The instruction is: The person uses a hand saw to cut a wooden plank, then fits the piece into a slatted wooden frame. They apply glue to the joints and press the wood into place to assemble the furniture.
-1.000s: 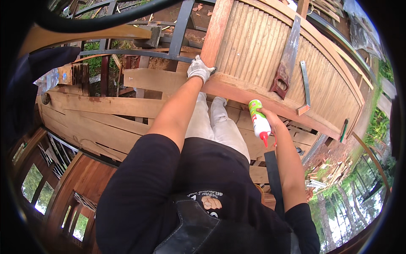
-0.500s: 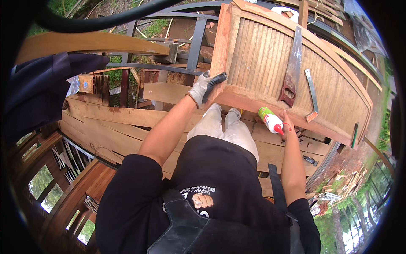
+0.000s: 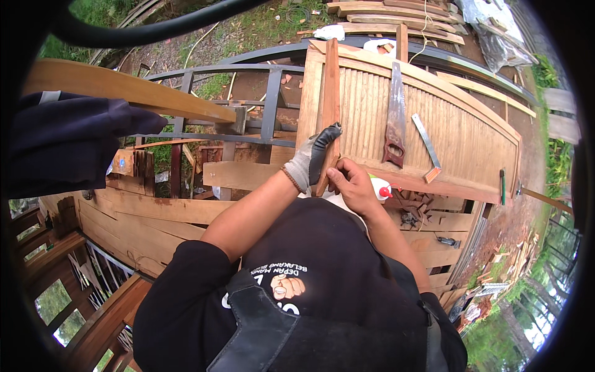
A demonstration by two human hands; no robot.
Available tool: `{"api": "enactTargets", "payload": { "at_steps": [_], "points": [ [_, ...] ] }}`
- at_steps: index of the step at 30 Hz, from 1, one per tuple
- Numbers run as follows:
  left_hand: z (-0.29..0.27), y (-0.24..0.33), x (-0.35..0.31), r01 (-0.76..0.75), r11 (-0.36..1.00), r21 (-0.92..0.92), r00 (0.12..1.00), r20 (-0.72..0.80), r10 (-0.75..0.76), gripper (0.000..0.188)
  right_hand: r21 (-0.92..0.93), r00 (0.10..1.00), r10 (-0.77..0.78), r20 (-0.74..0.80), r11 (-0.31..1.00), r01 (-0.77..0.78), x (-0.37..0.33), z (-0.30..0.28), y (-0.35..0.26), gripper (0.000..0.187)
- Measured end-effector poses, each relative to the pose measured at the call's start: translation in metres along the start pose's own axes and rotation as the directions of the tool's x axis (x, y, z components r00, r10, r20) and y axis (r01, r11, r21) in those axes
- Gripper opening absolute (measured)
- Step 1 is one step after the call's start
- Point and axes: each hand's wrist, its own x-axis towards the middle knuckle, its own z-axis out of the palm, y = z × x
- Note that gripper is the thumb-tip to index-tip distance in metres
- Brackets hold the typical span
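My left hand (image 3: 314,155), in a grey and black glove, is closed around a long reddish wooden strip (image 3: 331,87). The strip crosses the left end of a slatted wooden panel (image 3: 356,90), its near end close to my body. My bare right hand (image 3: 354,186) pinches that near end between thumb and fingers. Beside the right wrist, partly hidden, is a white and green glue bottle (image 3: 380,186) with a red cap; whether the hand touches it, I cannot tell. A handsaw (image 3: 395,118) and a try square (image 3: 426,146) lie on the panel.
A green, thin tool (image 3: 502,186) rests at the panel's right end. Grey metal framing (image 3: 271,102) and a curved wooden beam (image 3: 136,93) stand to the left, with dark cloth (image 3: 62,142) draped there. Wood offcuts (image 3: 418,204) lie below the panel on planks.
My right hand has moved left from the glue bottle to the wooden strip's near end. The strip has shifted and turned in my left hand. My view has shifted too.
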Motion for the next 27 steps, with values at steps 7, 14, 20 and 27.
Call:
{"api": "enactTargets", "payload": {
  "at_steps": [7, 14, 20, 27],
  "points": [
    [0.003, 0.003, 0.002, -0.079, 0.985, 0.155, 0.995, -0.043, 0.087, 0.051, -0.221, 0.999, 0.017, -0.039, 0.975, -0.026, 0.001, 0.004, -0.015, 0.025],
    [-0.006, -0.004, 0.008, -0.199, 0.978, 0.064, 0.974, -0.099, 0.205, 0.038, -0.328, 0.99, -0.087, -0.108, 0.943, 0.047, 0.006, 0.016, -0.003, 0.029],
    [-0.028, -0.014, 0.024, -0.226, 0.972, 0.071, 0.958, -0.162, 0.235, 0.05, -0.118, 0.991, 0.116, -0.065, 0.985, -0.123, 0.013, 0.018, 0.01, 0.03],
    [-0.045, -0.012, 0.014, -0.314, 0.921, 0.232, 0.933, -0.102, 0.344, 0.044, -0.335, 0.983, 0.112, 0.142, 0.94, -0.059, 0.02, 0.012, 0.012, 0.025]
  ]
}}
